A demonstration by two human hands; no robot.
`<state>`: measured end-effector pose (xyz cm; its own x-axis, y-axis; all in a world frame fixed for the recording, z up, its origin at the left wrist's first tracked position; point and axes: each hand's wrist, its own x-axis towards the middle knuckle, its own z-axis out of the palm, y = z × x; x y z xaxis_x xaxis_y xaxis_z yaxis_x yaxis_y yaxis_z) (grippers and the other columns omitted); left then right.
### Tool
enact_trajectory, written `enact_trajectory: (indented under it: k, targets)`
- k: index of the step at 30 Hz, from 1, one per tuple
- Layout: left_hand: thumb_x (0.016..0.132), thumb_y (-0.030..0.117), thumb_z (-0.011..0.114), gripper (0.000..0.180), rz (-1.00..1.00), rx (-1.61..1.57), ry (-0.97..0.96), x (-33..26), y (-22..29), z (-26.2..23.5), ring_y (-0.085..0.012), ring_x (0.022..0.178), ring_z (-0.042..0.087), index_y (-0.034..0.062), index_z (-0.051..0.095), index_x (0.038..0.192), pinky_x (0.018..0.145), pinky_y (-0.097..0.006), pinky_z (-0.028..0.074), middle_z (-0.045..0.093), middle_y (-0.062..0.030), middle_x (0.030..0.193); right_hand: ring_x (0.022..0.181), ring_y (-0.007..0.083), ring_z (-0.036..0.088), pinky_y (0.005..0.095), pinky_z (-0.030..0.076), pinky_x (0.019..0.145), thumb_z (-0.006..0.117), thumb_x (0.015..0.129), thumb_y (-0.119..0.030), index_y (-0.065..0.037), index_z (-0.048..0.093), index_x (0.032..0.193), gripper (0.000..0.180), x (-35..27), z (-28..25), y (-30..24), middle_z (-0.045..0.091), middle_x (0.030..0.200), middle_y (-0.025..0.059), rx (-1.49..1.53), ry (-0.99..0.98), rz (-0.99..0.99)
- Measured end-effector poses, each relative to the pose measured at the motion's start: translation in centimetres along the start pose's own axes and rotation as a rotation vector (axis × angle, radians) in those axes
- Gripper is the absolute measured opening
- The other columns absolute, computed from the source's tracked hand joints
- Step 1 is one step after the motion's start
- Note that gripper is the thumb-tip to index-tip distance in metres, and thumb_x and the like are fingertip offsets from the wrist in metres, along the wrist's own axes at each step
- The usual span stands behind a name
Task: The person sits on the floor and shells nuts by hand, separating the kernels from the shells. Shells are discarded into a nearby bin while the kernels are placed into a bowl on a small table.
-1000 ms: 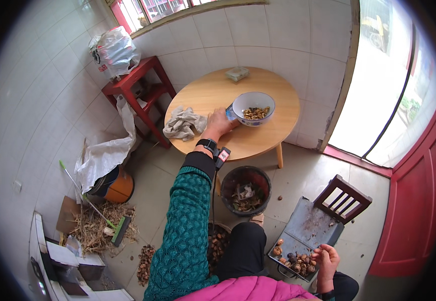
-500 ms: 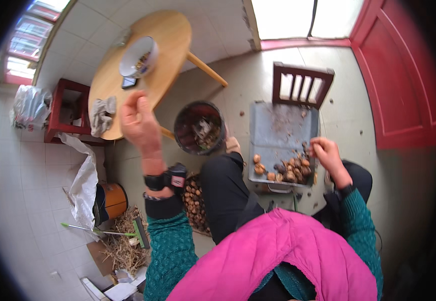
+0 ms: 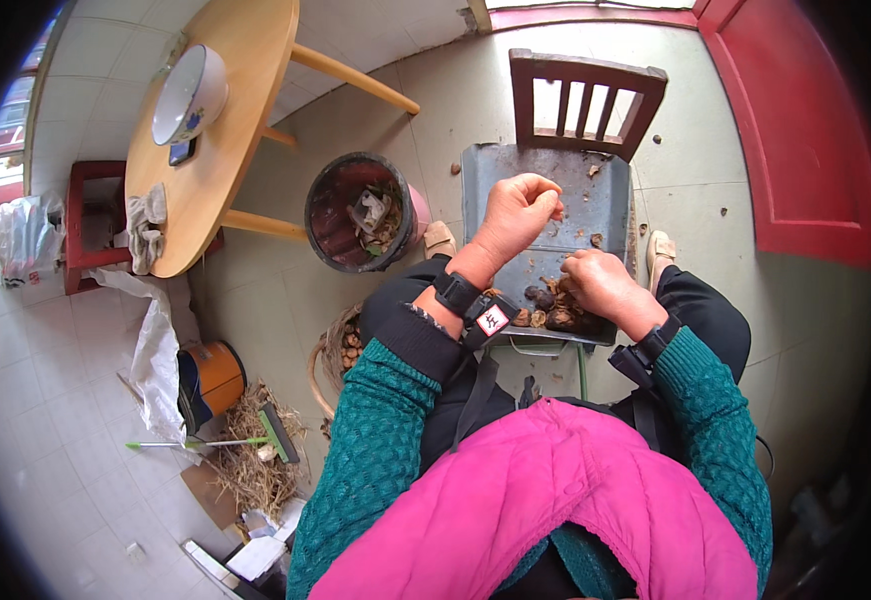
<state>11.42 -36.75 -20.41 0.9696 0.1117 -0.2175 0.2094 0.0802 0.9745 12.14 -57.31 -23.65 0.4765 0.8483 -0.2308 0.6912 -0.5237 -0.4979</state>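
A grey metal tray (image 3: 595,200) lies in front of my knees, with a pile of brown nuts (image 3: 545,315) at its near end. My left hand (image 3: 515,212) hovers over the middle of the tray, fingers closed in a loose fist with nothing showing in it. My right hand (image 3: 600,285) rests on the pile, fingers curled down among the nuts; whether it grips one is hidden. Both wrists wear black straps.
A dark bucket of husks (image 3: 360,210) stands left of the tray and a wooden chair (image 3: 585,100) behind it. A round wooden table (image 3: 225,150) at upper left carries a white bowl (image 3: 190,95). A basket of nuts (image 3: 340,345) sits by my left knee. A red door (image 3: 805,130) is on the right.
My left hand has come back from the bowl on the table and now hangs closed over the tray. The view has swung down. My right hand stayed at the nut pile.
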Motion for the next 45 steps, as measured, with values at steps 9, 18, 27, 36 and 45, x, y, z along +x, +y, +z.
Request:
enact_trajectory:
  k: [9, 18, 27, 36, 45]
  targets:
    - [0.095, 0.009, 0.059, 0.016, -0.130, 0.026, 0.055, 2.8, -1.9, -0.9, -0.0153, 0.076, 0.070, -0.0041, 0.067, 0.100, 0.069, -0.028, 0.058, 0.071, -0.0107, 0.086, 0.088, 0.0375, 0.068, 0.0462, 0.055, 0.080, 0.067, 0.076, -0.015, -0.001, 0.070, 0.087, 0.018, 2.6, 1.1, 0.0, 0.069, 0.088, 0.0187, -0.115, -0.230, 0.045]
    - [0.092, 0.013, 0.060, 0.019, -0.226, 0.054, -0.048, 3.7, -3.1, -0.4, -0.0142, 0.073, 0.068, -0.0039, 0.068, 0.097, 0.066, -0.029, 0.056, 0.071, -0.0095, 0.084, 0.087, 0.0400, 0.066, 0.0477, 0.054, 0.078, 0.070, 0.072, -0.014, 0.000, 0.063, 0.082, 0.019, 3.4, -0.8, 1.4, 0.066, 0.088, 0.0199, 0.150, -0.130, -0.048]
    - [0.103, 0.028, 0.050, 0.033, -0.606, -0.587, -0.188, 3.7, -2.8, 0.6, -0.0239, 0.092, 0.069, -0.0028, 0.063, 0.103, 0.083, -0.042, 0.059, 0.068, -0.0151, 0.105, 0.083, 0.0318, 0.064, 0.0408, 0.052, 0.073, 0.074, 0.078, -0.006, -0.003, 0.063, 0.095, 0.020, 4.7, -7.7, 2.4, 0.063, 0.086, 0.0122, 0.406, 0.348, -0.058]
    - [0.105, 0.016, 0.040, 0.039, -0.433, -0.899, -0.268, 4.0, 0.0, 0.3, -0.0379, 0.113, 0.064, -0.0139, 0.053, 0.126, 0.101, -0.050, 0.053, 0.061, -0.0255, 0.122, 0.097, 0.0302, 0.065, 0.0376, 0.053, 0.082, 0.074, 0.077, 0.001, -0.002, 0.064, 0.110, 0.035, 5.0, -9.6, 1.8, 0.066, 0.105, 0.0138, 0.421, 0.582, -0.113]
    - [0.101, 0.006, 0.049, 0.034, -0.307, -0.830, -0.277, 4.0, 0.4, 0.6, -0.0324, 0.118, 0.062, -0.0134, 0.052, 0.130, 0.105, -0.045, 0.051, 0.060, -0.0238, 0.127, 0.093, 0.0300, 0.067, 0.0366, 0.053, 0.083, 0.072, 0.081, 0.001, 0.000, 0.066, 0.108, 0.028, 5.2, -9.4, 1.7, 0.067, 0.105, 0.0144, 0.457, 0.632, -0.044]
